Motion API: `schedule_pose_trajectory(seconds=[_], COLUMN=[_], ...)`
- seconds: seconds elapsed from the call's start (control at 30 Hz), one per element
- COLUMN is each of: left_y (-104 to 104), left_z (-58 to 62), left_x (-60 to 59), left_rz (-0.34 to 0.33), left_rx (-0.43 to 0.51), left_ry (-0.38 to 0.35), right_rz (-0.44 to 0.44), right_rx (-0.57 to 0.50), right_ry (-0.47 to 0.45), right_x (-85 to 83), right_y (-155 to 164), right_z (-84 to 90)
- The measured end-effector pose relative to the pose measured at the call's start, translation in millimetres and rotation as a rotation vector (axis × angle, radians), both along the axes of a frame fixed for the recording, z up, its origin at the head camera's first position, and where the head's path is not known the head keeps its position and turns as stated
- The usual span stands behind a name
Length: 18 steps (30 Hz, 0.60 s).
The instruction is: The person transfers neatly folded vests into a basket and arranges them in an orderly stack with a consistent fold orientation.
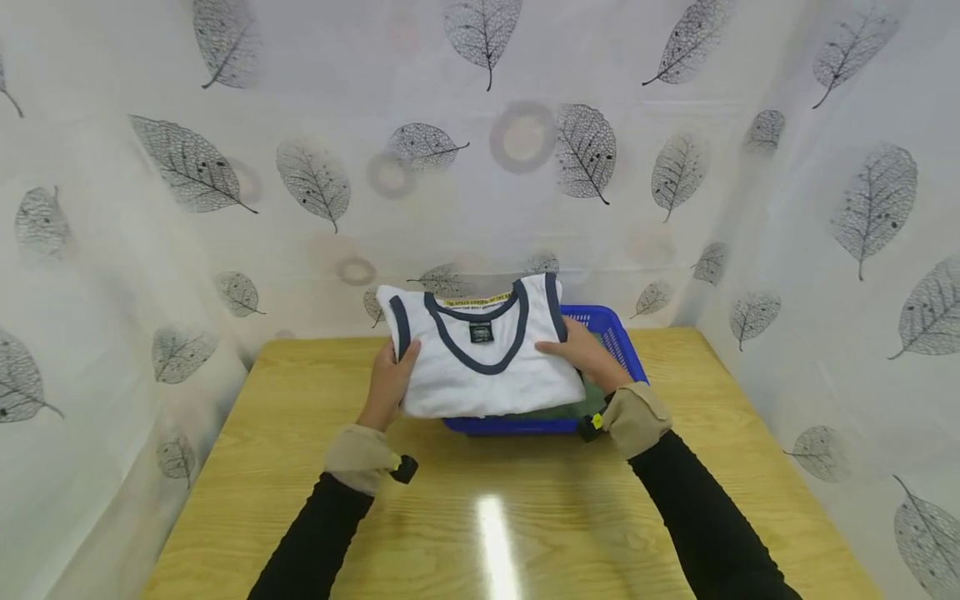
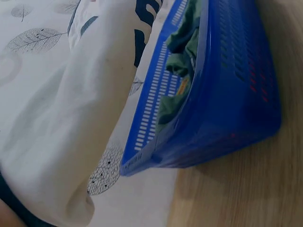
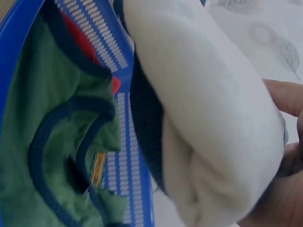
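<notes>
Both hands grip the folded vest (image 1: 480, 367), left hand (image 1: 388, 385) at its 9 o'clock edge, right hand (image 1: 587, 354) at 3 o'clock, above the basket (image 1: 617, 333). Keep it level and lower squarely onto the green shirt (image 3: 42, 142).

Folded white tank top (image 1: 483, 362), navy trim, above blue basket (image 1: 617, 337)

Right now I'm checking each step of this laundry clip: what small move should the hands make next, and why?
Probably lower the folded white top straight down into the blue basket. Both the left hand and right hand hold it by its sides above the basket, where a green garment already lies flat.
</notes>
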<state>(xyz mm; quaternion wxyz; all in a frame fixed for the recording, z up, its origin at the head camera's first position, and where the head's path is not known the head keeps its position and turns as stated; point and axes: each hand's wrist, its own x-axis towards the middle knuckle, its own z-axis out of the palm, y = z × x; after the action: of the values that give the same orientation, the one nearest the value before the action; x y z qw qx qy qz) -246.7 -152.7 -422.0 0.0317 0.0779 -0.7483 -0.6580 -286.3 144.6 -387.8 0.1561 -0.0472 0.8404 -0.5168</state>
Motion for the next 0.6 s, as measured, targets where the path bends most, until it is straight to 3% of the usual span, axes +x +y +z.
schedule_pose_trajectory(seconds=[0.37, 0.6], left_y=[35.4, 51.8], left_z=[-6.1, -10.3], left_x=[-20.6, -33.3], left_rz=[-0.089, -0.204], left_rx=[-0.045, -0.053], left_ry=[0.009, -0.026], right_rz=[-0.098, -0.148], right_rx=[-0.011, -0.055], right_ry=[-0.006, -0.006], right_x=[-10.1, -16.1], right_y=[41.3, 65.4], right_z=[-11.6, -24.1])
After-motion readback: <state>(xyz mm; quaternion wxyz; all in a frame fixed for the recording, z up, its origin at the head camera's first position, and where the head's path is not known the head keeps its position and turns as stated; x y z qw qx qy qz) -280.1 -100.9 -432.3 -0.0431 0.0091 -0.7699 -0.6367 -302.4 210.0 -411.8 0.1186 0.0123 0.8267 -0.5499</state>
